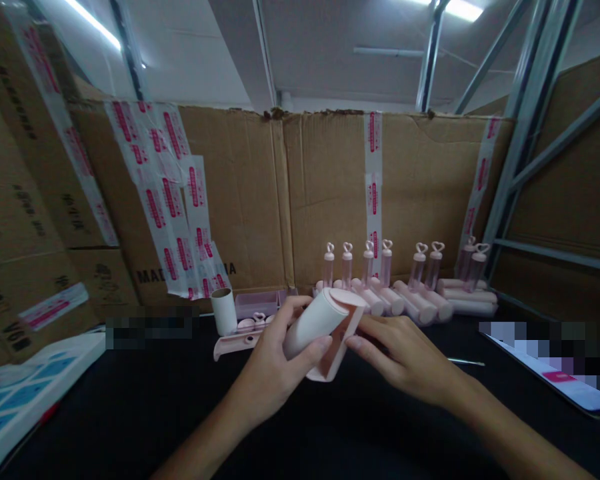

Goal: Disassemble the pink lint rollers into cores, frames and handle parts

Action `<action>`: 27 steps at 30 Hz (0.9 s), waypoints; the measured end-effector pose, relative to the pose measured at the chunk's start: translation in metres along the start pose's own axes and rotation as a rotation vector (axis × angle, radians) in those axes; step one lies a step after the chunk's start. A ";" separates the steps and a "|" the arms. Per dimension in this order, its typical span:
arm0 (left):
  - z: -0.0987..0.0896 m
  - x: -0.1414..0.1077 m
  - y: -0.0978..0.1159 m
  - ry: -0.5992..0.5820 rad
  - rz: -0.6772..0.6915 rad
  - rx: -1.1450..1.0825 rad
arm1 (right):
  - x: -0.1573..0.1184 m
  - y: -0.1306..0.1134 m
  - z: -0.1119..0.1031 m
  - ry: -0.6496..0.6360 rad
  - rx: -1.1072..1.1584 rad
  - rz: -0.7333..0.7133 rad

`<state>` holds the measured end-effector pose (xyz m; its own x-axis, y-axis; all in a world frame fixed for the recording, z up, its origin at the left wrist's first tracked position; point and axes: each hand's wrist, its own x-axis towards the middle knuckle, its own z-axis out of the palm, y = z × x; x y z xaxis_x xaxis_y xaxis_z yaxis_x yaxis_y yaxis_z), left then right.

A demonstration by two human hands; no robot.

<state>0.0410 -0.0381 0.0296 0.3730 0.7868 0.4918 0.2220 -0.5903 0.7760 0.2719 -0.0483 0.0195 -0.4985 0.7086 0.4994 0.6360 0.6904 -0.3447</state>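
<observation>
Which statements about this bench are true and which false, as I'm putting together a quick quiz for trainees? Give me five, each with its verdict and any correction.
1. The left hand grips a white cylinder. True.
2. A white tube lies on its side. False: the white tube stands upright, open end up.
3. The thumb of the right hand is at the edge of a pink part. True.
4. Heart-topped tubes stand upright before the cardboard. True.
5. A lit screen lies left of both hands. False: the lit screen lies on the right.
</observation>
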 end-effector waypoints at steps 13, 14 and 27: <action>0.000 0.004 -0.004 0.192 -0.130 -0.101 | 0.002 0.013 -0.007 0.185 0.065 0.099; 0.000 0.005 -0.008 0.217 -0.151 -0.143 | 0.002 0.016 -0.010 0.180 0.056 0.101; 0.004 0.007 -0.020 0.413 -0.315 -0.720 | -0.003 0.038 0.004 -0.247 -0.067 0.086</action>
<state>0.0428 -0.0221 0.0160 0.0047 0.9780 0.2085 -0.4131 -0.1880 0.8911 0.2949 -0.0236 0.0021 -0.5643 0.7841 0.2582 0.7159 0.6206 -0.3198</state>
